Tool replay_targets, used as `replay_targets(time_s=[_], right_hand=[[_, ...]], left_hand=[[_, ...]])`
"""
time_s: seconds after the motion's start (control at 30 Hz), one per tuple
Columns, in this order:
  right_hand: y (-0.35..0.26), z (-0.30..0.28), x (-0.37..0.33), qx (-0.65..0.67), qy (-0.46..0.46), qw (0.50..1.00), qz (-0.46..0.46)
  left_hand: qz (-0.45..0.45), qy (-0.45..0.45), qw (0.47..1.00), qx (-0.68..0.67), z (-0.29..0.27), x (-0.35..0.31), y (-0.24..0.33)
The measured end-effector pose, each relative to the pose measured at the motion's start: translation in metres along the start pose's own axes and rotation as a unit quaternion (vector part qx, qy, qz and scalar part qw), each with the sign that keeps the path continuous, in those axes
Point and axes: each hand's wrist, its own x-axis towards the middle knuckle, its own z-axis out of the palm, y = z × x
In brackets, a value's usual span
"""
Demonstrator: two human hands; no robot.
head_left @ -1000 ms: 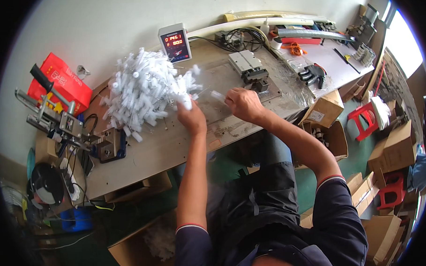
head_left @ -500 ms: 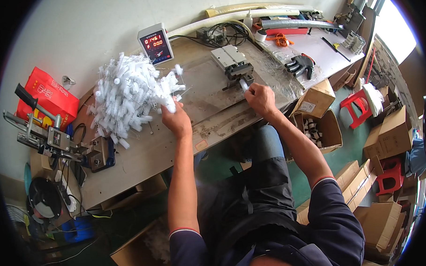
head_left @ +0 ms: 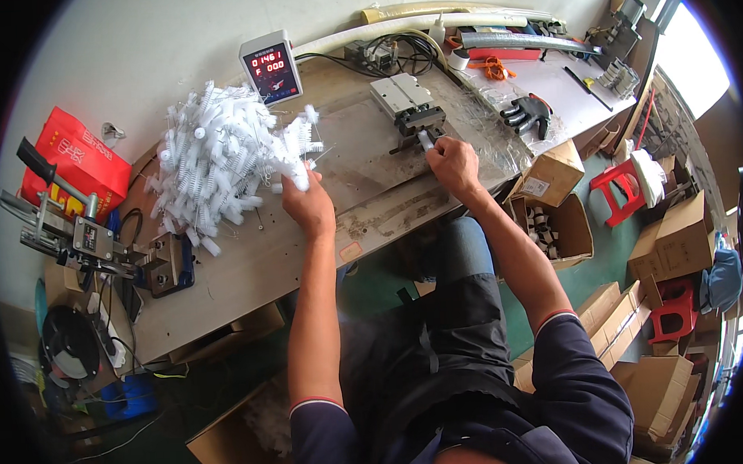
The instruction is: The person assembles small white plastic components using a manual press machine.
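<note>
My left hand [head_left: 308, 205] is closed round a bunch of small white bristle brushes [head_left: 290, 159] with thin wire stems. That bunch is at the right edge of a big heap of the same brushes [head_left: 208, 160] on the workbench. Toward the right, my right hand [head_left: 454, 167] pinches one white brush [head_left: 425, 138], mostly hidden by the fingers. Its visible end points into the dark jaws of a metal clamping fixture [head_left: 405, 100]. Whether the jaws grip it, I cannot tell.
A counter box with a red display [head_left: 270, 68] stands behind the heap. A lever press [head_left: 93, 233] and a red bag [head_left: 78, 160] are at the left. A black glove [head_left: 528, 114] lies on plastic film at the right. An open carton [head_left: 569, 232] stands beside the bench.
The whole view has shifted slightly. A bit more of the brush shows between my right fingers and the fixture. Both hands keep nearly the same places and grips.
</note>
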Motion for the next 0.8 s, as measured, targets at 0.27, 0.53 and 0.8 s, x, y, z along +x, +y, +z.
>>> replay_targets(time_s=[0.27,0.53,0.8], right_hand=[[-0.003,0.001,0.002,-0.006,-0.005,1.000,0.006],[-0.003,0.009,-0.004,-0.039,0.057,0.998,-0.007],[0.002,0.005,-0.006,-0.012,0.070,0.997,0.024]], left_hand=[[0.009,-0.008,1.000,0.010,-0.003,-0.001,0.002],[-0.010,-0.025,0.999,0.038,0.002,-0.013,0.018],[0.241,-0.140,0.948,0.154,0.046,-0.040,0.036]])
